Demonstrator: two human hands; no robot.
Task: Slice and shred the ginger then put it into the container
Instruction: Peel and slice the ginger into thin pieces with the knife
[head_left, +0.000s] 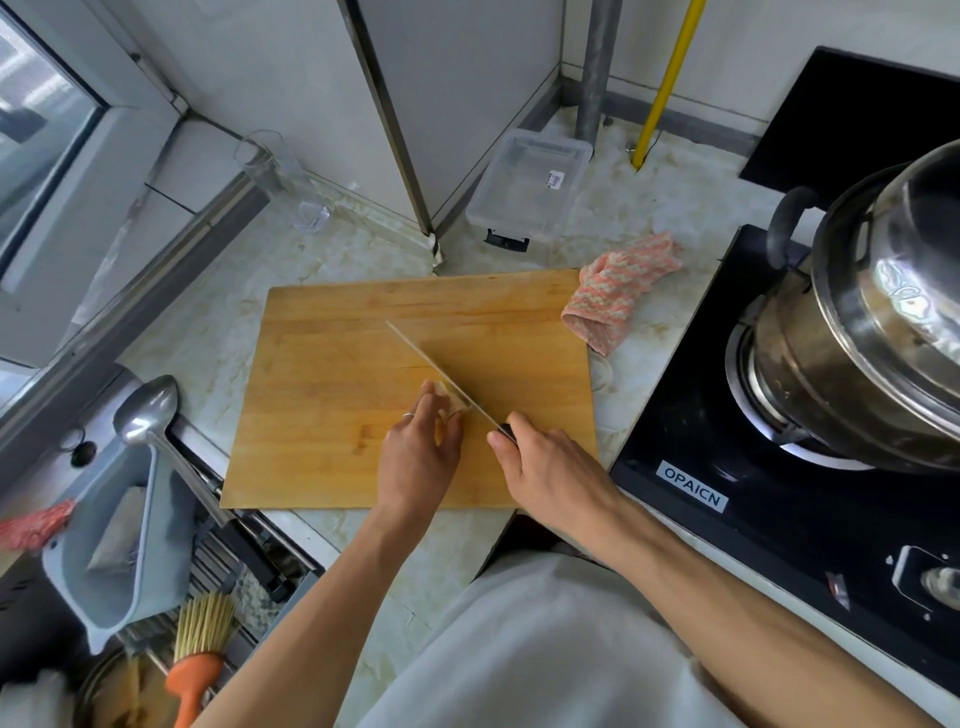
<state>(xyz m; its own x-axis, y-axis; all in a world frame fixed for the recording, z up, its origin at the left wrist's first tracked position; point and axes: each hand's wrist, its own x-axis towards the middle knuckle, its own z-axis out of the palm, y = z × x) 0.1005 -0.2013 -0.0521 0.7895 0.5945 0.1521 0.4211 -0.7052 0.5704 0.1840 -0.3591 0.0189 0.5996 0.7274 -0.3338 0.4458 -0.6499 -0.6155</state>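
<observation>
One pale ginger (453, 401) chunk, knife (434, 371) blade across it.

Pink cloth (621, 293) btwn board (332, 364) & stove (779, 499).

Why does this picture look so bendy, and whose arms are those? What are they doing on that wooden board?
There is no machine here. A person wears a wide camera on their head, looking down, so you see their own arms, and the edges look curved. On the counter lies a wooden cutting board. The left hand holds a pale piece of ginger steady on it. The right hand grips a knife, whose blade rests against the ginger to slice it. Behind the board stands a clear plastic container, and a pink cloth lies at the board's corner. On the right, a metal pot sits on a black stove.
</observation>
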